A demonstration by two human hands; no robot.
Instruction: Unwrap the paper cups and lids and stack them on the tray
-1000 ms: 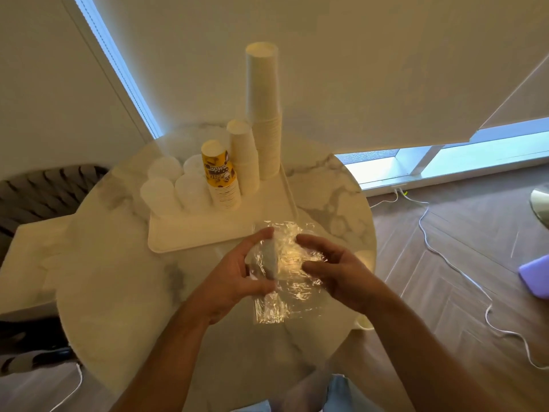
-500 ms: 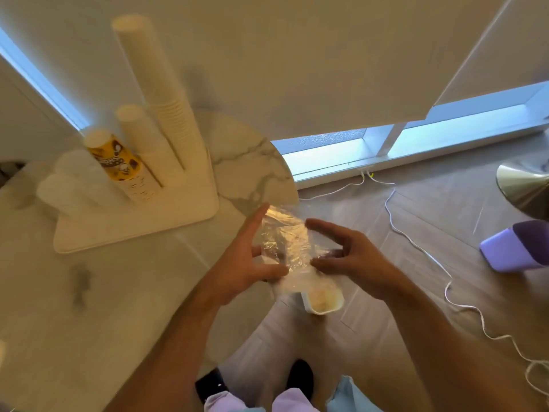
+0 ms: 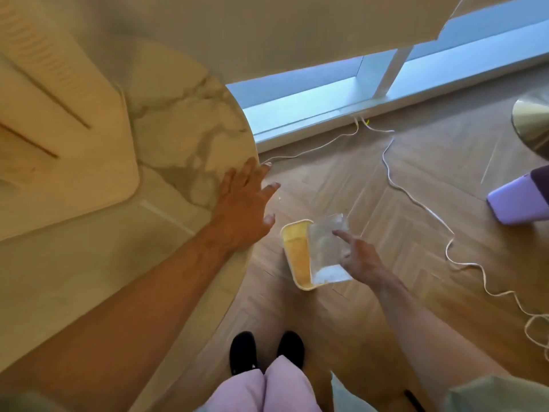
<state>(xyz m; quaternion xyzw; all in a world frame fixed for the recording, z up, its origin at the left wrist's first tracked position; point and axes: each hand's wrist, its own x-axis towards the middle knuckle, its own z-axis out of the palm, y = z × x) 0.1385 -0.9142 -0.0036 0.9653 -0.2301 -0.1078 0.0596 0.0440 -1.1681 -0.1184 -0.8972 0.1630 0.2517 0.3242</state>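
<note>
Head view: right hand (image 3: 361, 257), fingers spread, dropped clear wrapper (image 3: 326, 251) over a floor bin (image 3: 294, 257); left hand (image 3: 243, 209) lay open at the surface (image 3: 184, 126) edge. Next, likely another wrapped stack for the tray (image 3: 89, 179).

Seen from above, the left hand (image 3: 243, 208) lies flat with fingers spread at the rounded edge of a marble tabletop (image 3: 181, 120), and a cream tray (image 3: 98, 162) sits on that tabletop to its left. The right hand (image 3: 361, 260) reaches down over a wooden floor (image 3: 416, 179), index finger extended, touching a clear plastic wrapper (image 3: 325, 248) that sits over a small cream bin (image 3: 297, 257). A white cable (image 3: 416, 194) trails across the floor, and two black shoes (image 3: 267, 349) show below.
</note>
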